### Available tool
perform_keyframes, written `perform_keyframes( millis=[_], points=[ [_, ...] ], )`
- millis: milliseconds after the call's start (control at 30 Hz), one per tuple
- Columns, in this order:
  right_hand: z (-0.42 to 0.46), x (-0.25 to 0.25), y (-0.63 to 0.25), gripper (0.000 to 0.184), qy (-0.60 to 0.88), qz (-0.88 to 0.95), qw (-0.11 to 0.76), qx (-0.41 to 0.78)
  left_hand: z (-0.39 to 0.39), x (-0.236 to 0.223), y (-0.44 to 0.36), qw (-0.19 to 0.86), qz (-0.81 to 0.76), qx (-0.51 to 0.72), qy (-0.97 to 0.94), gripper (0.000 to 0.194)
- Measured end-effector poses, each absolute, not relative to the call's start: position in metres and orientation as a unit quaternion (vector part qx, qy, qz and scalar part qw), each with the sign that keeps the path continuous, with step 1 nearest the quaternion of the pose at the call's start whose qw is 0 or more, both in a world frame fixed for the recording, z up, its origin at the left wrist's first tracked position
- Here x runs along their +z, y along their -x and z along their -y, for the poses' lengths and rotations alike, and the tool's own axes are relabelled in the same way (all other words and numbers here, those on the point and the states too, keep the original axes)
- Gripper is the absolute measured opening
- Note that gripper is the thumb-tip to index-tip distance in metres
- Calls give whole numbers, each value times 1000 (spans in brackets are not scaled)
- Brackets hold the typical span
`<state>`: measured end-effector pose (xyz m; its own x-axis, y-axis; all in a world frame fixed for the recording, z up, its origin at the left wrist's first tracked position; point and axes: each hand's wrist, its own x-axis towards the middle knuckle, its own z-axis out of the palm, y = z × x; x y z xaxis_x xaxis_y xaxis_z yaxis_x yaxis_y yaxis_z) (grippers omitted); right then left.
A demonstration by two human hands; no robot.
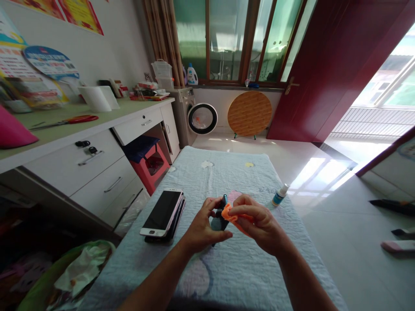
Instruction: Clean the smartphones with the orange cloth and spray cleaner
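Note:
Over a table covered with a pale blue quilted cloth [227,172], my left hand [202,226] grips a dark phone [222,209] held on edge, fingers wrapped round it. My right hand [259,222] pinches an orange cloth [231,214] and presses it against the phone's upper end. To the left of my hands lies a stack of phones [164,214], the top one white-framed with a black screen. A small spray bottle [279,195] with a blue label lies at the table's right edge.
A white desk with drawers [97,164] runs along the left, with red-handled scissors [69,121] on top and a red stool [149,166] beneath. A green bin with crumpled paper [74,272] stands at lower left. A washing machine [194,116] and round wooden tabletop [249,113] are at the back.

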<state>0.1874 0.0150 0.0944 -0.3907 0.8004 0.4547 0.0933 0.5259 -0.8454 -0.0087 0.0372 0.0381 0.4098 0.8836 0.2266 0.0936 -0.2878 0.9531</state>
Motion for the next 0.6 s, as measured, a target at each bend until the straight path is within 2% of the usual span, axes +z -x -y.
perform_keyframes(
  millis=[167,600],
  points=[
    [-14,98,-191,22,302,752,432,397,-38,38,10,474,-356,403,-697,77],
    [-66,85,-179,17,393,696,485,356,-41,38,17,478,-356,395,-699,80]
  ],
)
